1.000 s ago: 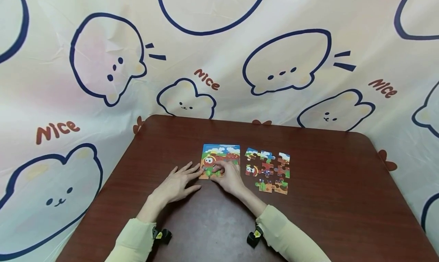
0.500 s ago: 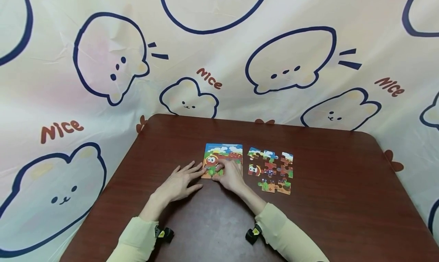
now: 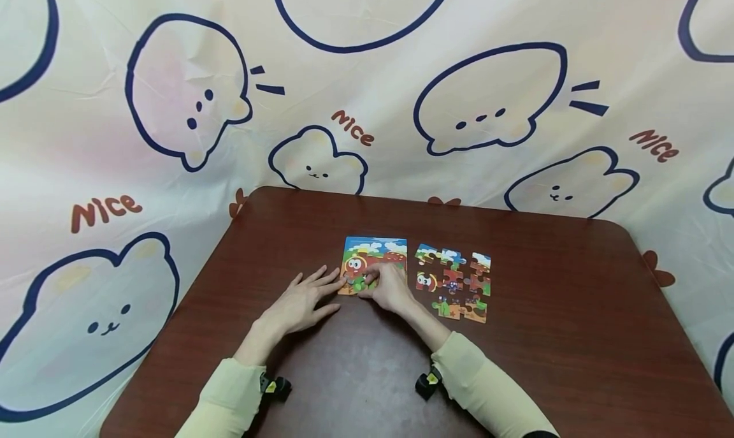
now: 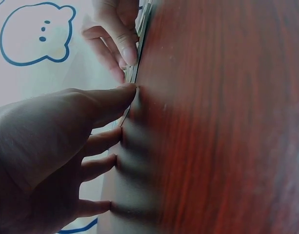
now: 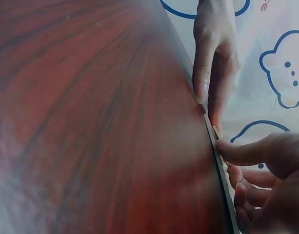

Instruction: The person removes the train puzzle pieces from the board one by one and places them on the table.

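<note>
A square jigsaw board [image 3: 375, 243] with a bright cartoon picture lies flat on the brown table. My left hand [image 3: 304, 301] rests spread on the table, its fingertips right at the board's left edge. Over the board's lower part is my right hand [image 3: 390, 288], its thumb and fingers bent together. In the right wrist view a thin jigsaw piece [image 5: 217, 132] tilts up from the board beside the right thumb, which pinches it; most of it is hidden. The left wrist view shows the left fingertips [image 4: 114, 161] touching the table, with the right hand [image 4: 112, 34] beyond.
Loose jigsaw pieces [image 3: 452, 278], several of them in rough rows, lie on the table [image 3: 550, 310] right of the board. A cartoon-printed cloth [image 3: 390, 106] hangs behind the table's far edge. Both wrists wear small black cameras [image 3: 280, 389].
The right hand shifts slightly to the right over the board's lower edge. The left hand stays at the board's left side. The head view has moved a little.
</note>
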